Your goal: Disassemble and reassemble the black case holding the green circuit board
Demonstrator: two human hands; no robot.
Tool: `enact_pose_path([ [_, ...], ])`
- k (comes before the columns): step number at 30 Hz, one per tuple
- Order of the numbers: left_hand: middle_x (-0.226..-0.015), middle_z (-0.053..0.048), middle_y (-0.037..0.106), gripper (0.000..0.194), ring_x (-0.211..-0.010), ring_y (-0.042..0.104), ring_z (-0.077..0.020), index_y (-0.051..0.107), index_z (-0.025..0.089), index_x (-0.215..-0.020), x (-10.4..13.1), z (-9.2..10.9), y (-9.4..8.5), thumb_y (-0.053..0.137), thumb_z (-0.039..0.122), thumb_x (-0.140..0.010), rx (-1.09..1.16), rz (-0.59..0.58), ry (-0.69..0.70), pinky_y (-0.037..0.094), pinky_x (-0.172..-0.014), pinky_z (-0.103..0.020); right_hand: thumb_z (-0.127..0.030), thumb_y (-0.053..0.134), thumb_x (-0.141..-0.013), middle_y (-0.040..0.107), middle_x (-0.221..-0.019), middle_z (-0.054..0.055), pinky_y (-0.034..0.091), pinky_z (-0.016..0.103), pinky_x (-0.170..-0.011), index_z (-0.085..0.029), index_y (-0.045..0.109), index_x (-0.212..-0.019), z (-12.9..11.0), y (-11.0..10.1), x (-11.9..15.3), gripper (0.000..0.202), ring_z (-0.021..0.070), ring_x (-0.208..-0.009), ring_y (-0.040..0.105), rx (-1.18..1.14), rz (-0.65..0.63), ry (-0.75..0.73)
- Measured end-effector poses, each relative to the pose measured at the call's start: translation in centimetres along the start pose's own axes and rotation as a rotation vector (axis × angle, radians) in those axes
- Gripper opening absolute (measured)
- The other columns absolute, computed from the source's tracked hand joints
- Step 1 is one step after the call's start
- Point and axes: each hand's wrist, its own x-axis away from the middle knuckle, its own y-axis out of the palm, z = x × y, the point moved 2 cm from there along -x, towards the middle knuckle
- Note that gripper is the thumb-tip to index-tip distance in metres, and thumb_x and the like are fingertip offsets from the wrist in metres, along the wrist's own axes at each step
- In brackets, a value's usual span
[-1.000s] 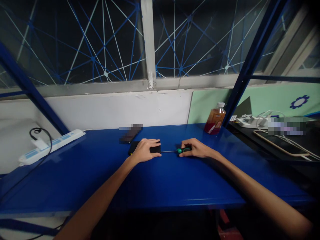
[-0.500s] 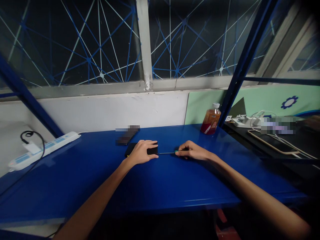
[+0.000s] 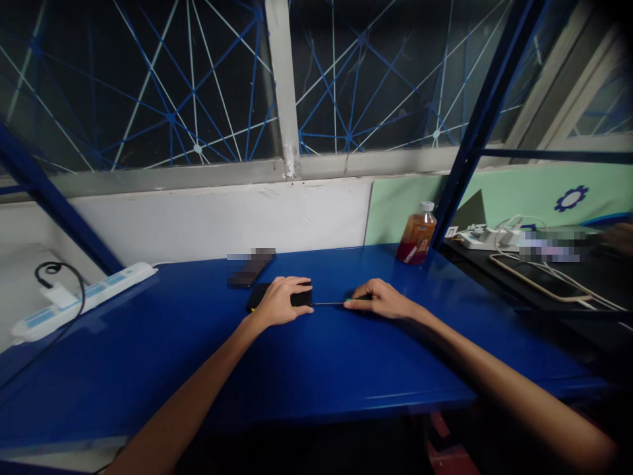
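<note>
A black flat box-like object (image 3: 302, 299) with a bit of yellow at its left end lies on the blue table (image 3: 316, 369). My left hand (image 3: 283, 301) grips it from above, thumb on the near side and fingers on the far side. To the right, my right hand (image 3: 378, 298) pinches the dark and green handle (image 3: 363, 297) of a screwdriver. Its thin metal shaft (image 3: 329, 303) points left and reaches the right end of the black object; whether the tip goes inside cannot be made out.
A phone-like dark object (image 3: 254, 268) lies behind my left hand. A drink bottle (image 3: 417, 236) stands at the back right, a white power strip (image 3: 89, 300) at the left. Phone (image 3: 539, 277) and cables lie on the dark right-hand table; a person's hand (image 3: 618, 236) is blurred beyond.
The fingertips of my right hand have shifted very slightly left along the screwdriver. My left hand keeps its hold, and the view has moved a little.
</note>
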Motion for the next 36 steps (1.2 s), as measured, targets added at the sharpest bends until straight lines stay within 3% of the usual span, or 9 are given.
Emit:
enact_pose_path([
  [4,-0.128,-0.004,0.059,0.046,-0.116,0.054,-0.0290,0.066,0.030,-0.112,-0.1,-0.2,-0.1,0.072,0.049,-0.071,0.031,-0.007,-0.002,0.038,-0.099,-0.047,-0.060,0.051,-0.082,0.047,-0.052,-0.002,0.025,0.024,-0.046,-0.017,0.060,-0.059,-0.2,0.1,-0.1,0.050,0.0087,-0.047,0.035,-0.105,-0.034,0.011],
  [6,-0.128,-0.004,0.059,0.053,-0.116,0.053,-0.0287,0.062,0.031,-0.118,-0.1,-0.3,-0.2,0.073,0.049,-0.069,0.080,-0.021,-0.012,0.040,-0.098,-0.045,-0.060,0.053,-0.081,0.047,-0.053,-0.002,0.026,0.023,-0.046,-0.016,0.060,-0.061,0.0,0.1,-0.2,0.049,0.0086,-0.048,0.035,-0.156,-0.052,0.008],
  [10,-0.124,-0.005,0.060,0.085,-0.112,0.055,-0.0277,0.036,0.034,-0.140,-0.1,-0.3,-0.6,0.076,0.046,-0.065,0.186,-0.077,-0.015,0.042,-0.095,-0.044,-0.062,0.049,-0.082,0.048,-0.054,-0.002,0.028,0.024,-0.045,-0.016,0.059,-0.064,0.8,-0.1,-0.5,0.050,0.0090,-0.046,0.037,-0.267,-0.050,0.075],
  [12,-0.121,-0.004,0.060,0.091,-0.110,0.055,-0.0270,0.029,0.034,-0.143,-0.2,-0.2,-0.7,0.076,0.044,-0.065,0.214,-0.114,-0.004,0.042,-0.094,-0.043,-0.062,0.046,-0.083,0.046,-0.054,-0.002,0.027,0.024,-0.045,-0.017,0.056,-0.064,1.3,-0.1,-0.6,0.050,0.0091,-0.046,0.036,-0.244,0.013,0.101],
  [15,-0.120,-0.005,0.059,0.091,-0.110,0.054,-0.0268,0.027,0.034,-0.143,-0.2,0.0,-0.8,0.076,0.043,-0.066,0.229,-0.147,0.014,0.041,-0.093,-0.042,-0.060,0.047,-0.083,0.046,-0.055,-0.002,0.026,0.024,-0.048,-0.017,0.054,-0.059,1.7,0.3,-0.9,0.050,0.0096,-0.050,0.037,-0.042,0.124,0.054],
  [19,-0.122,-0.005,0.057,0.088,-0.114,0.050,-0.0287,0.031,0.034,-0.141,-0.2,0.2,-0.9,0.075,0.043,-0.066,0.235,-0.181,0.026,0.036,-0.096,-0.045,-0.058,0.044,-0.085,0.046,-0.055,-0.002,0.024,0.025,-0.050,-0.017,0.055,-0.060,1.7,0.9,-1.1,0.049,0.0098,-0.051,0.037,0.134,0.152,0.009],
  [25,-0.125,-0.004,0.055,0.084,-0.118,0.046,-0.0307,0.031,0.036,-0.141,-0.1,0.3,-0.9,0.074,0.046,-0.069,0.219,-0.226,-0.009,0.031,-0.099,-0.047,-0.058,0.043,-0.086,0.044,-0.054,-0.003,0.022,0.025,-0.049,-0.016,0.056,-0.059,1.7,0.8,-1.0,0.051,0.0091,-0.050,0.032,0.133,0.146,-0.018],
  [36,-0.127,-0.002,0.053,0.080,-0.116,0.046,-0.0289,0.032,0.038,-0.140,0.0,0.5,-0.8,0.071,0.049,-0.071,0.149,-0.216,-0.009,0.034,-0.097,-0.044,-0.056,0.044,-0.086,0.043,-0.053,-0.004,0.023,0.025,-0.049,-0.017,0.055,-0.058,1.8,0.8,-1.0,0.049,0.0091,-0.050,0.033,0.136,0.152,-0.016],
])
